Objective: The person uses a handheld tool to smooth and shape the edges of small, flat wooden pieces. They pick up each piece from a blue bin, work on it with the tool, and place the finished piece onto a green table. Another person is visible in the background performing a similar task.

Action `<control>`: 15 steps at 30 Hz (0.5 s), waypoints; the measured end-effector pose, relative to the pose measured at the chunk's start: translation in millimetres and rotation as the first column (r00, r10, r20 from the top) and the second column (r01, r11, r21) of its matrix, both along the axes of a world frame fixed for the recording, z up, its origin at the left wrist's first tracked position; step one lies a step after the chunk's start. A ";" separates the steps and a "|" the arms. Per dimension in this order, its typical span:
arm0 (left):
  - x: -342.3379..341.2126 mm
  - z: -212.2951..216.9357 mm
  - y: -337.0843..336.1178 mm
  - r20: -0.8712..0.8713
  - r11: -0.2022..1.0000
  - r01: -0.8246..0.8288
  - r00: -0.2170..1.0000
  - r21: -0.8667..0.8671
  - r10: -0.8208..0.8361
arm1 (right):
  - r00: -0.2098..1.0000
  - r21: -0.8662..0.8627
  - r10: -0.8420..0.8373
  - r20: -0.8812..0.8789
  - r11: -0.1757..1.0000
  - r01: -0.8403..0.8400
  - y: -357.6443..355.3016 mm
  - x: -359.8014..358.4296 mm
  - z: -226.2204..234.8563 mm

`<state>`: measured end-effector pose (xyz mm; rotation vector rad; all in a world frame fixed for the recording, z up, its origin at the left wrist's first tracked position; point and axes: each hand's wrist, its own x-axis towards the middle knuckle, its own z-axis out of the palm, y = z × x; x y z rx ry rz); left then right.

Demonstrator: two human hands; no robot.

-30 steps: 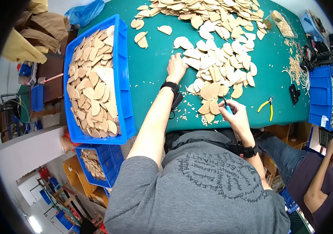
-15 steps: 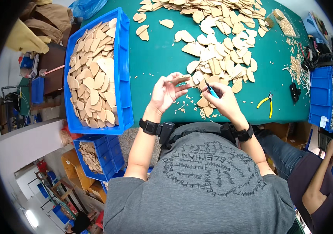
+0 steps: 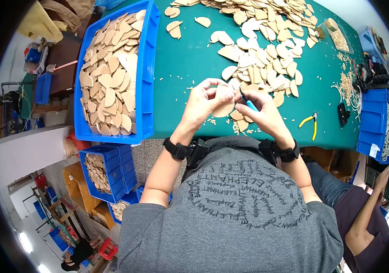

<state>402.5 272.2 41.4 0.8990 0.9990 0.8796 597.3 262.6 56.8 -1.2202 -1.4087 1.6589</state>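
My left hand (image 3: 203, 103) is closed on a flat, beige, half-round piece (image 3: 223, 109), its face turned up and its rounded edge toward me. Right beside it, my right hand (image 3: 266, 113) grips a small blue-handled tool (image 3: 251, 105). The tool's dark tip points up and left, close to the piece; whether they touch I cannot tell. My fingers hide part of both. Beyond my hands lies a loose pile of similar half-round pieces (image 3: 262, 63) on the green table (image 3: 181, 59). Small pale scraps (image 3: 242, 128) lie around and beneath my hands.
A large blue crate (image 3: 145, 77) full of such pieces stands at the left. Yellow-handled pliers (image 3: 309, 122) and a black object (image 3: 343, 113) lie at the right. There too are a jar (image 3: 326, 26), a blue bin of cord (image 3: 374, 118) and another person's arm (image 3: 369, 204).
My left hand has turned over and moved right, bringing the half-round piece flat in front of the tool. The hands are closer together. The whole view has shifted slightly.
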 end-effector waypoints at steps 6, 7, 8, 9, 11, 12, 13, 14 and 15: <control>15.6 8.5 -2.2 0.006 0.988 -0.006 1.000 0.155 0.005 | 0.999 -0.074 -0.051 0.013 0.996 0.051 -5.5 -2.8 -4.2; 13.1 12.3 -3.1 -0.024 0.987 0.014 1.000 0.162 -0.010 | 0.999 -0.023 -0.048 -0.026 0.999 0.047 -5.9 -0.8 -3.6; 10.0 16.2 -3.9 -0.055 0.985 0.035 0.998 0.168 -0.026 | 0.999 -0.009 -0.053 -0.010 0.999 0.053 -6.5 1.6 -2.3; 7.3 19.7 -4.7 -0.059 0.988 0.041 0.998 0.149 -0.033 | 0.998 0.003 -0.063 0.019 0.998 0.063 -7.7 3.0 -0.7; 3.9 25.2 -6.5 -0.059 0.991 0.051 0.997 0.122 -0.044 | 0.995 0.049 -0.064 0.081 0.997 0.060 -8.7 4.7 3.0; 3.7 26.8 -7.2 -0.037 0.987 0.055 0.998 0.149 -0.050 | 0.992 0.073 -0.053 0.113 0.996 0.045 -8.7 6.5 5.5; 3.8 27.9 -7.6 -0.052 0.989 0.053 0.998 0.138 -0.046 | 0.989 0.098 -0.042 0.145 0.995 0.028 -8.4 7.2 7.4; 4.1 28.6 -7.9 -0.059 0.988 0.052 0.997 0.145 -0.044 | 0.975 0.143 -0.048 0.216 0.990 0.017 -7.4 6.8 8.7; 4.0 29.2 -8.3 -0.074 0.987 0.050 0.996 0.150 -0.039 | 0.974 0.158 -0.046 0.223 0.987 0.011 -7.3 6.2 9.9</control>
